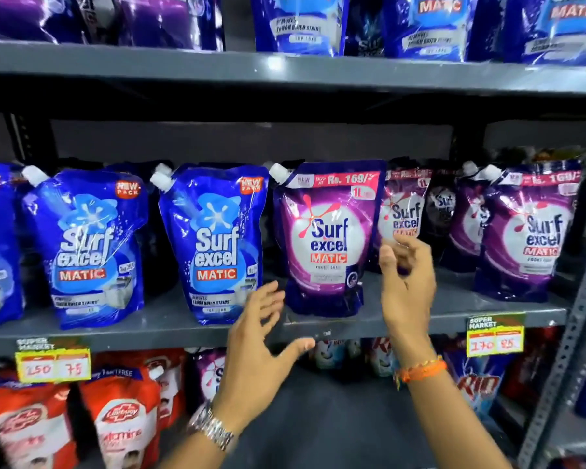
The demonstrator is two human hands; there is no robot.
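Head view | purple detergent pouch (325,238) stands upright on middle shelf (170,328) | left hand (261,340) spread at its 7 o'clock; right hand (406,286) loosely curled, empty, at 4 o'clock | likely heavy, soft, slick: grip both sides.

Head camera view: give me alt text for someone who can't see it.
Two open hands, the left hand and right hand, reach for either side of a purple Surf Excel Matic pouch standing on a grey shop shelf, with a blue pouch to its left.
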